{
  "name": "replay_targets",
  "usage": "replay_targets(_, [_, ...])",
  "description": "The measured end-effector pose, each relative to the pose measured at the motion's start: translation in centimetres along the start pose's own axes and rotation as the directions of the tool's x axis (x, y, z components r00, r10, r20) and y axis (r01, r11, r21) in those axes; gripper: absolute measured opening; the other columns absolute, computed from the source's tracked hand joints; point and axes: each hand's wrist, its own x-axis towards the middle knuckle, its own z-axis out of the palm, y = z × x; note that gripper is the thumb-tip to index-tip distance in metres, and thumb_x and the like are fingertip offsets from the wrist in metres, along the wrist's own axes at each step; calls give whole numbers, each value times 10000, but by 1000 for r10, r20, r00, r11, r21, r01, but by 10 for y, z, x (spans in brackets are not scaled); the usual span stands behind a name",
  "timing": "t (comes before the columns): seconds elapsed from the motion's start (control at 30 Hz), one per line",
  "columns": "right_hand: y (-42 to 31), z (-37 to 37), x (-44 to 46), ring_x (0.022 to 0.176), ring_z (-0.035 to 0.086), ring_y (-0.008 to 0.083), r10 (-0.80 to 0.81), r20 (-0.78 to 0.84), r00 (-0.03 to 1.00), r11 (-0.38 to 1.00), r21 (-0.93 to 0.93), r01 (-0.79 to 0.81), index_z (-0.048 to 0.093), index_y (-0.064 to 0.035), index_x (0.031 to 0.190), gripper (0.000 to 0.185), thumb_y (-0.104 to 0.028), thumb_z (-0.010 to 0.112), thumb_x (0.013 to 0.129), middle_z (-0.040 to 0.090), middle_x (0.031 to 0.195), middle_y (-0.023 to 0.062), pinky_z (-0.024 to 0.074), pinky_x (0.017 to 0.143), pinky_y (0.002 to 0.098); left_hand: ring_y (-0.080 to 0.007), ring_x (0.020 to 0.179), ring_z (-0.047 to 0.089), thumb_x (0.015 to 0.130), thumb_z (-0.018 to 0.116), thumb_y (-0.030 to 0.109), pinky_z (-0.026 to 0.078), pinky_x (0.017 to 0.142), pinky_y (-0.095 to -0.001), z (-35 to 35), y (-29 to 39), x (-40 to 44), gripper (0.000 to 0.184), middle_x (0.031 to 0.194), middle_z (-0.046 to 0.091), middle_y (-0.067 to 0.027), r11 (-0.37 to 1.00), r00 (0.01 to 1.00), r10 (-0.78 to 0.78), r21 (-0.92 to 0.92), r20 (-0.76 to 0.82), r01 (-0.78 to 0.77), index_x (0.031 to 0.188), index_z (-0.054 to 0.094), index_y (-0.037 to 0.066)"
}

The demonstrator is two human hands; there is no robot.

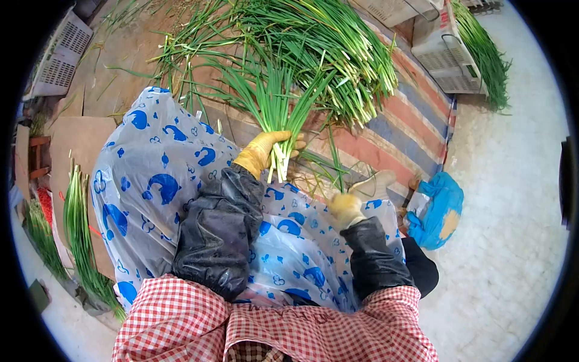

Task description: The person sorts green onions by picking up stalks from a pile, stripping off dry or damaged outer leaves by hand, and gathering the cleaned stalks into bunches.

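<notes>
Yellow-gloved left hand (269, 151): fingers closed round a bunch of green stalks (274, 105), pale ends (278, 168) toward the patterned plastic sheet (301, 253), heap (338, 54) just beyond. Right hand (346, 210) blurred; whether its fingers grip anything, not discernible. Risk: slack grip could let outer stalks slip loose.

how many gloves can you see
2: the left glove, holding a bunch of green stalks, and the right glove, blurred, by the blue-patterned plastic. More could be hidden.
</notes>
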Motion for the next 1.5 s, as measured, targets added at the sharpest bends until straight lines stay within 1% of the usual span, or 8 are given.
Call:
replay_targets(0.13, [-3,5,49,929,600,352,72,-414,907,809,557,190,582,-90,1064,329,-324,521,840,636,1015,147,476,786,412,-205,728,646,878,522,127,563,617,-309,14,-2,-7,328,1108,619,-120,986,998,-27,165,-56,36,1188,507,19])
replay_targets(0.23, [-20,-9,71,921,600,355,-101,-620,778,962,139,235,556,-112,1135,358,-232,560,798,634,1014,156,479,789,407,-191,575,616,842,565,104,528,495,-290,56,23,-25,242,842,649,-120,782,929,331,599,-162,-174,1048,532,-18])
replay_targets(0.43, [6,48,80,1015,570,348,-356,250,900,919,267,289,619,-126,1099,416,-376,548,774,606,1115,151,463,840,379,-158,537,570,829,625,117,483,476,-271,79,104,-74,244,806,595,-58,362,235,930,590,-283,-722,1027,522,20])
replay_targets(0.53, [54,91,151,942,595,337,-88,-118,989,886,445,132,623,-122,1072,416,-395,581,760,638,962,186,457,829,388,-166,553,574,833,650,207,500,482,-286,63,84,-69,256,826,603,-61,674,466,701,287,-540,-681,993,539,41])
replay_targets(0.67, [91,-2,148,888,597,370,667,-499,553,646,758,-96,574,-83,1027,364,-345,611,777,639,936,174,458,770,433,-146,589,607,826,651,239,558,523,-246,-7,46,-29,329,998,619,-201,879,791,409,-37,-454,-476,1028,531,8])
replay_targets(0.97, [84,-34,156,627,615,279,281,-321,904,902,410,-134,616,-62,871,280,-331,555,828,633,685,133,477,589,387,-194,774,637,820,580,79,507,608,-275,-1,10,-16,306,995,651,-138,970,889,237,146,-392,-194,1110,529,-6])
replay_targets(1.0, [78,-28,152,516,557,200,123,148,981,294,939,-178,612,-58,785,261,-311,562,828,600,650,77,431,452,325,-213,764,637,825,570,64,523,627,-286,-8,8,-17,274,1032,632,-163,981,933,190,84,-304,-173,1085,522,-9])
replay_targets(1.5, [-59,-91,-45,487,491,62,-210,-176,962,-39,984,172,597,24,844,189,-154,542,875,584,650,43,350,424,195,-143,488,549,787,621,60,440,421,-240,-12,22,-24,66,642,599,-65,933,714,355,188,-603,-306,780,579,9])
